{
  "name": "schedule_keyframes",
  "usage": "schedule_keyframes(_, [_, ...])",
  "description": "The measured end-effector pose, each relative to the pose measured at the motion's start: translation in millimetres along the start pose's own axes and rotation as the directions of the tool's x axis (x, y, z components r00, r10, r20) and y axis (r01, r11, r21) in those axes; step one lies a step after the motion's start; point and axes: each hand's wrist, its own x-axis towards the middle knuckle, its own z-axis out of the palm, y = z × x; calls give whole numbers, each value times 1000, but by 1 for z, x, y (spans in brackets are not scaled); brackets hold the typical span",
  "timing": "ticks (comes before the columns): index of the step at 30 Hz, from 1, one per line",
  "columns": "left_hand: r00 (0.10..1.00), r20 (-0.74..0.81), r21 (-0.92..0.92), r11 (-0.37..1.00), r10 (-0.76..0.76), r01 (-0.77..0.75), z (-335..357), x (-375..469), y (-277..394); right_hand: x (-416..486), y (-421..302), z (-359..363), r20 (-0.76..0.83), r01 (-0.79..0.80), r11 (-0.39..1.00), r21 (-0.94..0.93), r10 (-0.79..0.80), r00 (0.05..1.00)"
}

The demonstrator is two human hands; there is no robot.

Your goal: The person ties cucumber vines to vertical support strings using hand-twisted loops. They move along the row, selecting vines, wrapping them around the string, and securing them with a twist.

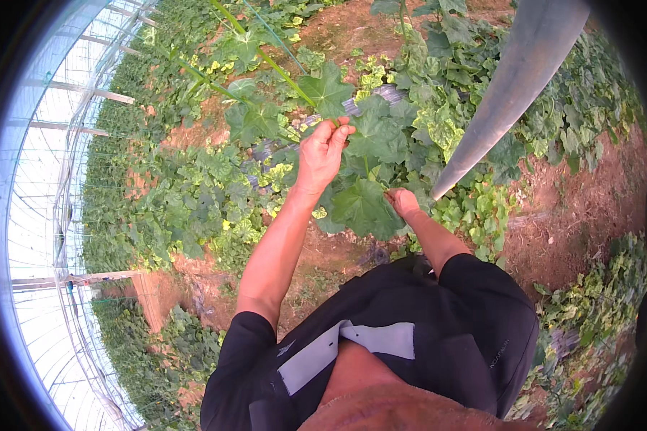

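Observation:
My left hand (pixel 323 148) is raised over the plants, its thumb and fingers pinched on a green vine stem (pixel 286 75) that runs up to the top left. Beside the fingertips is a broad lobed leaf (pixel 328 91). Lower and to the right, my right hand (pixel 402 202) has its fingers curled at the edge of a large leaf (pixel 365 209); its fingertips are partly hidden, and what lies between them cannot be made out. More broad leaves of the vine (pixel 377 134) spread between my two hands.
A thick metal pole (pixel 507 97) slants down close to the right of my right hand. A thin blue-green string (pixel 275 35) runs beside the vine. Dense leafy rows surround reddish soil (pixel 571 215), with dark plastic film (pixel 391 94) among the plants. Greenhouse framing (pixel 64 129) stands at the left.

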Motion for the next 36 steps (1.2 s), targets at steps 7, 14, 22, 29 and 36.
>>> schedule_keyframes(7, [991, 117, -151, 985, -60, 78, 8, -22, -25, -7, 5, -2, 220, -87, 996, -38, 93, 971])
schedule_keyframes(14, [966, 164, -98, 971, -200, 218, 13, -53, -61, -49, 55, 6, 276, -273, 950, -149, 305, 911])
schedule_keyframes(22, [968, 157, -22, 979, -196, 202, 18, -53, -88, 35, -82, -141, -243, -17, 964, 267, 84, 967])
schedule_keyframes(29, [970, 97, 137, 968, -223, 209, 30, -54, -119, 101, -230, -262, -142, 289, 885, 365, -254, 957])
schedule_keyframes(36, [969, 185, 159, 978, -163, 134, 39, -47, -139, 115, -245, -270, 7, 172, 726, 665, -237, 972])
